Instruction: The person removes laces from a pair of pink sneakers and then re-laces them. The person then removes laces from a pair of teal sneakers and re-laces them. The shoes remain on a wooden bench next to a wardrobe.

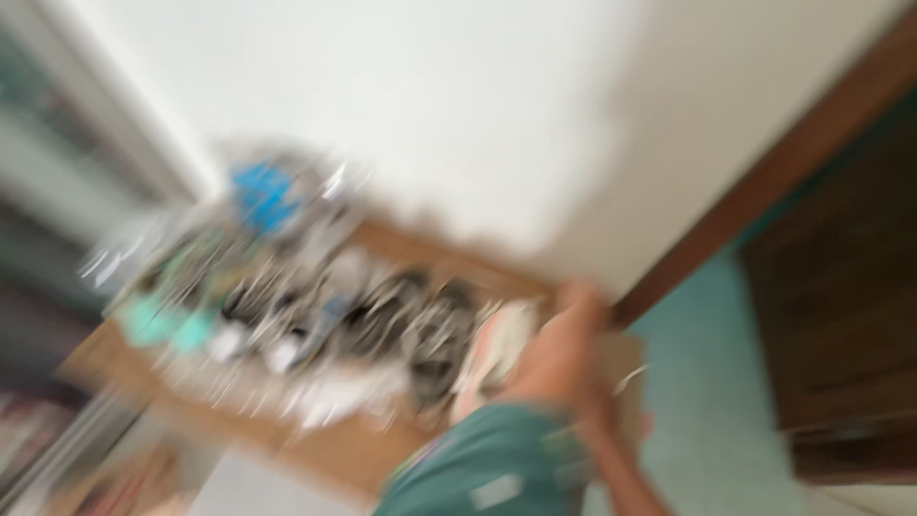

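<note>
Blurrily, one hand (559, 354), one cluttered wooden table (353, 449), items uncountable

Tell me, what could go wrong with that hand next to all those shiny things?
The picture is very blurred, so this is a cautious guess. The hand reaches toward a crowded pile of shiny things on a wooden top; a bump could knock some off. It seems to touch a pale thing at the pile's edge, which might slip.
</note>
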